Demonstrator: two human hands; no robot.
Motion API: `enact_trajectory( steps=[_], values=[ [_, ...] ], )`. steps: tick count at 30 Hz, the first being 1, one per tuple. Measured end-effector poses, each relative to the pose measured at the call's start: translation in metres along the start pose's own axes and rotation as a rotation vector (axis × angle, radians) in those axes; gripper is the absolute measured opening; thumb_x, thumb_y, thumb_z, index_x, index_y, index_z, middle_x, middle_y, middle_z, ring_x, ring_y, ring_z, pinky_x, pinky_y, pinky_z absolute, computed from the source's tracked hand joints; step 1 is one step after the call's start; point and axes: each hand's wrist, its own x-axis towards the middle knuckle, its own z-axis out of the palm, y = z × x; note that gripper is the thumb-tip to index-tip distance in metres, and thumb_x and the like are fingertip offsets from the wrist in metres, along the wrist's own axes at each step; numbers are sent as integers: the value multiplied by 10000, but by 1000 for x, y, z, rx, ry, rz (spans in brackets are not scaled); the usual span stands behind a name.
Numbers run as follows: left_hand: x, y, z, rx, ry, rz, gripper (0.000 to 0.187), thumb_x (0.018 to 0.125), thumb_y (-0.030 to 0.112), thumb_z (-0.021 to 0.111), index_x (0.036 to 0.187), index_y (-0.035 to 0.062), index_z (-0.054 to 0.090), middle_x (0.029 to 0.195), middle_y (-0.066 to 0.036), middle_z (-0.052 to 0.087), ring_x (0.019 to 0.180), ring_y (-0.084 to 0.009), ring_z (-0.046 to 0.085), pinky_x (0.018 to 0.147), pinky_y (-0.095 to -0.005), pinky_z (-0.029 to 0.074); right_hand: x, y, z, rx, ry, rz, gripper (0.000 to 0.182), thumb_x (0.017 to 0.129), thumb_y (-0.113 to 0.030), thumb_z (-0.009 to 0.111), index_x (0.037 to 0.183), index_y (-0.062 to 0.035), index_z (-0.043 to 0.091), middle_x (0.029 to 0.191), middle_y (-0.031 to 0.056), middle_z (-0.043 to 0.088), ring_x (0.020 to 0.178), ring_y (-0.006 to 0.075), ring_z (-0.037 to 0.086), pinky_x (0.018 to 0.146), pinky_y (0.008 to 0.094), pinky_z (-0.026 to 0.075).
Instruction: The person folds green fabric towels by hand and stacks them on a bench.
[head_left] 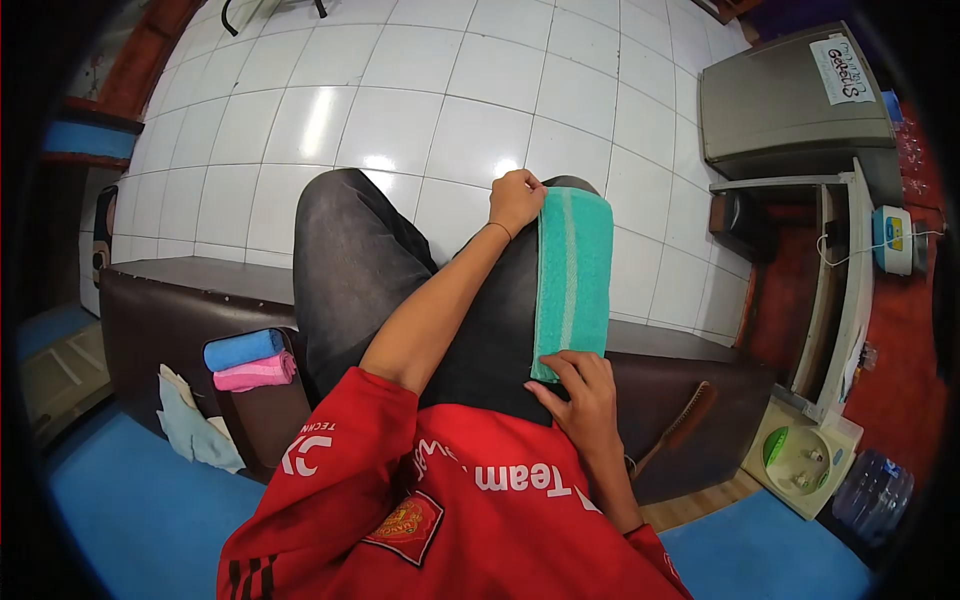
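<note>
A green towel [585,270] with a pale lengthwise stripe lies folded into a long strip over my right thigh. At its far left corner, my left hand [516,203] is closed, fingertips pinching the edge. My right hand [580,392] is at the towel's near end, with thumb and fingers closed on the near left corner. To my left, a rolled blue towel [243,349] and a rolled pink towel [256,372] lie together on a brown tray [245,425].
I sit on a dark brown bench [190,315]. A pale cloth [190,425] lies left of the tray. On the right are a wooden-handled brush [688,415], a cream dispenser top [800,455], a clear water jug [873,495] and a grey fridge [790,100]. White floor tiles [400,60] stretch ahead.
</note>
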Motion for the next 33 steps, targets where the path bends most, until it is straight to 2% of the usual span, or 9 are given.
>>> enact_trajectory(
  steps=[10,13,15,18,20,25,33],
  values=[
    [7,7,-10,-137,-85,-88,124,755,158,696,736,36,686,686,-126,686,667,-261,685,690,-353,556,-4,9,13,-8,100,-106,206,706,-56,769,890,-44,677,821,61,604,749,230,594,681,356,449],
    [8,4,-8,-178,-98,-80,129,749,165,718,728,42,684,713,-131,692,696,-262,688,707,-354,554,-4,7,10,0,86,-130,190,712,-47,767,881,-39,682,786,58,590,724,223,585,664,352,446],
    [8,-2,-3,-66,-56,-3,152,741,184,742,732,43,687,747,-134,697,731,-264,689,726,-355,550,-4,7,9,-1,80,-137,182,714,-44,766,876,-36,685,765,56,581,714,221,580,657,352,443],
    [6,-8,0,-78,-53,-22,165,736,197,754,738,44,693,771,-132,700,752,-270,687,737,-359,547,-5,7,10,-3,69,-153,162,719,-44,769,857,-32,684,715,51,549,673,215,554,627,348,425],
    [3,-7,2,-60,-42,-29,164,738,196,751,739,41,694,768,-133,699,747,-273,686,734,-360,546,-4,6,10,-7,53,-166,166,695,-23,784,822,-25,677,706,71,533,642,235,537,594,359,415],
    [2,-5,2,-33,-18,-36,160,741,190,744,736,37,695,762,-137,696,743,-281,685,727,-365,545,-1,5,9,-10,36,-191,146,711,-34,781,808,-25,673,679,63,507,620,226,518,583,357,402],
    [-2,-14,12,13,14,70,143,790,154,711,780,18,669,783,-182,684,769,-343,676,731,-411,541,0,5,9,1,40,-209,152,709,-27,784,821,-27,682,669,48,498,611,212,507,572,348,395]
  ],
)
